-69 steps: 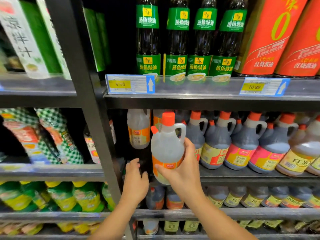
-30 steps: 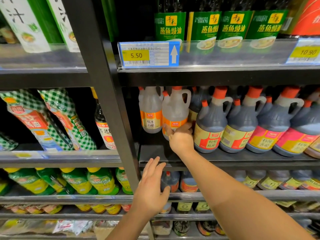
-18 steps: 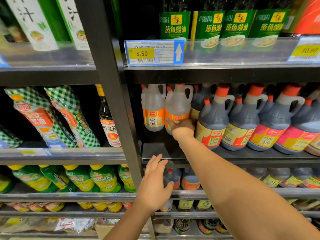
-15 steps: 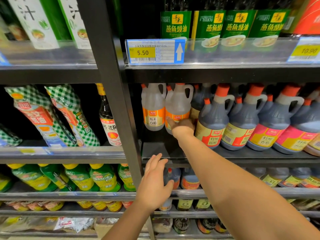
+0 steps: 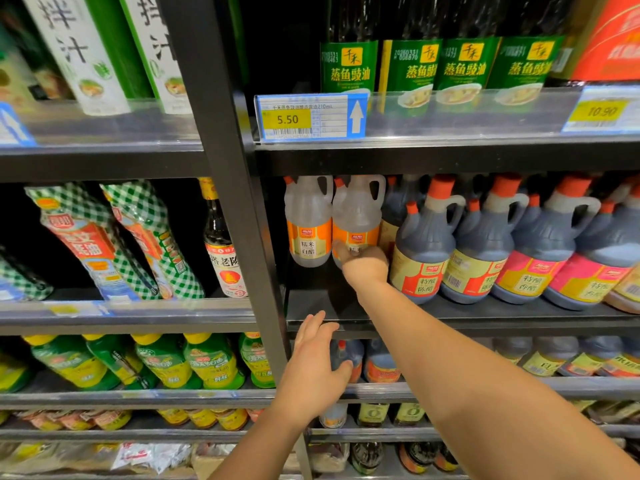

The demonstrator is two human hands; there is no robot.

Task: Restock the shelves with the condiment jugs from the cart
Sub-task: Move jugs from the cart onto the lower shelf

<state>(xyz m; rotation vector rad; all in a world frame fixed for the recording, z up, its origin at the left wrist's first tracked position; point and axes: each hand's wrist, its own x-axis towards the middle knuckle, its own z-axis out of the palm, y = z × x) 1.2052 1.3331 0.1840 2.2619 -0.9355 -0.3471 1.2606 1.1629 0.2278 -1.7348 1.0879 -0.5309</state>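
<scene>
The clear jug (image 5: 356, 216) stands at the left end of the shelf (image 5: 450, 315) beside its twin (image 5: 308, 220), which groups the same goods. The right hand (image 5: 365, 266) touches its base, but I cannot tell if it grips. The left hand (image 5: 311, 368) hovers open nearby.

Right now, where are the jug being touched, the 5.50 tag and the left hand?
jug (image 5: 358, 216), head view, body above the label
tag (image 5: 287, 119), head view, yellow patch
left hand (image 5: 311, 374), head view, its back
</scene>
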